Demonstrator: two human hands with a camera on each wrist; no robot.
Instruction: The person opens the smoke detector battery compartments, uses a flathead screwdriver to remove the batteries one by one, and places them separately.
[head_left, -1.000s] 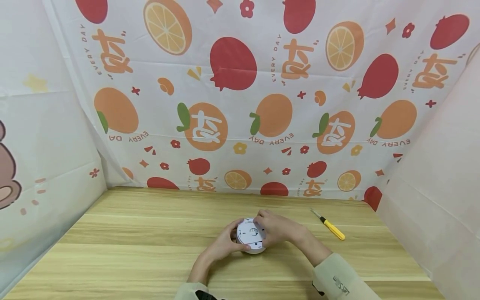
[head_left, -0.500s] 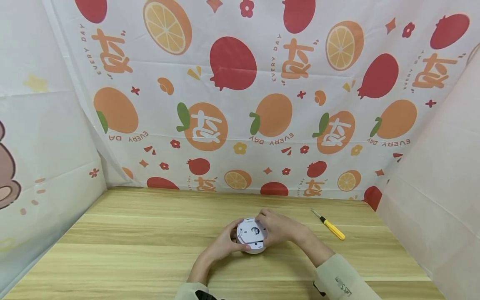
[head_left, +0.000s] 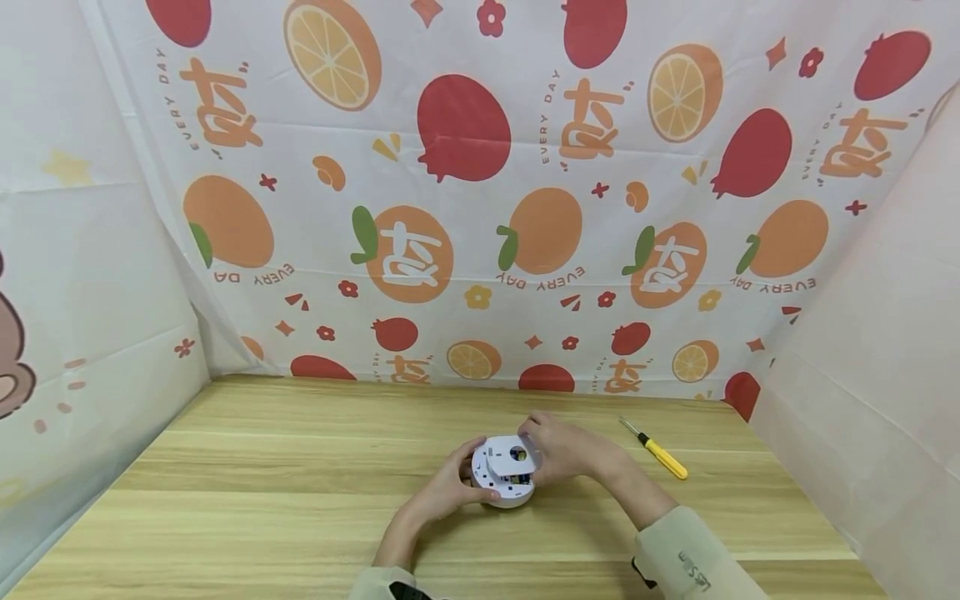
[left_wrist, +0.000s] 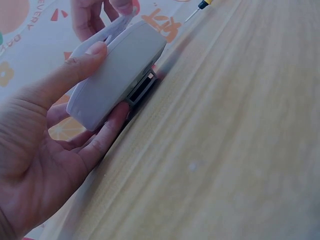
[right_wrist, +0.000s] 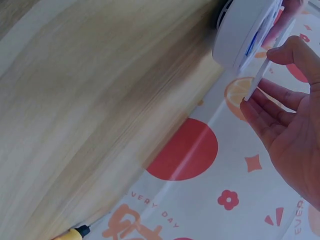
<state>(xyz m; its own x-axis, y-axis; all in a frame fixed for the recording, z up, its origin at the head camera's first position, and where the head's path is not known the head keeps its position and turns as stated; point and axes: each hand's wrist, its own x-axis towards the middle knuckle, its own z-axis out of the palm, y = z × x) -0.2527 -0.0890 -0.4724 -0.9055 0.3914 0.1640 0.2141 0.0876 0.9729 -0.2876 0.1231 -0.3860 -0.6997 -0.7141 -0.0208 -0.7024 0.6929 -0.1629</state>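
A round white device (head_left: 508,500), shaped like a smoke detector, is near the middle of the wooden table. My left hand (head_left: 447,490) grips its side, thumb at the front rim; the left wrist view shows fingers under its casing (left_wrist: 125,70). A flat white cover plate (head_left: 502,463) with a round hole is tilted up off the top face. My right hand (head_left: 561,450) pinches this plate's right edge; in the right wrist view, thumb and fingers hold the thin plate (right_wrist: 259,80) apart from the device (right_wrist: 237,37). Small coloured parts show under the raised plate.
A screwdriver (head_left: 665,458) with a yellow and black handle lies on the table (head_left: 262,483) to the right, its tip pointing away. A fruit-print cloth (head_left: 465,250) hangs behind the table, with pale cloths at both sides.
The cover plate, earlier lying nearly flat on the device, is now lifted and tilted, exposing the inside. My right hand has moved slightly right with it; my left hand keeps its hold.
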